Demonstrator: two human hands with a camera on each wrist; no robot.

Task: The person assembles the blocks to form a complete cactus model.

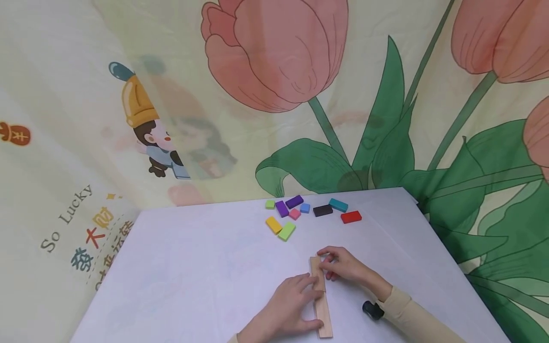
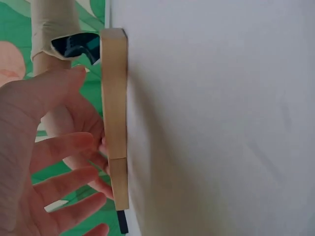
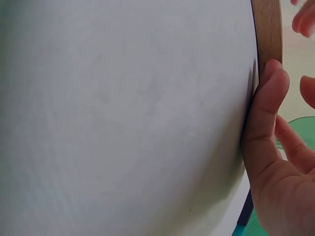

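Two plain wooden blocks, a far one (image 1: 316, 269) and a near one (image 1: 324, 319), stand end to end in one line on the white tabletop. My left hand (image 1: 291, 305) is over their left side, fingers spread and relaxed, thumb near the near block. In the left wrist view the fingers (image 2: 64, 187) are loosely extended with nothing held. At the far block's right side and far end is my right hand (image 1: 343, 264). Its thumb (image 3: 268, 103) lies along the wood in the right wrist view, while the index finger reaches the far end.
Toward the back edge lie small coloured blocks: yellow (image 1: 273, 225), light green (image 1: 287, 231), purple (image 1: 281, 208), pink (image 1: 294, 214), blue (image 1: 305, 208), black (image 1: 323, 210), teal (image 1: 338, 205) and red (image 1: 351, 217). A black device (image 1: 373, 310) is at the right sleeve. A printed curtain (image 1: 274, 143) hangs behind.
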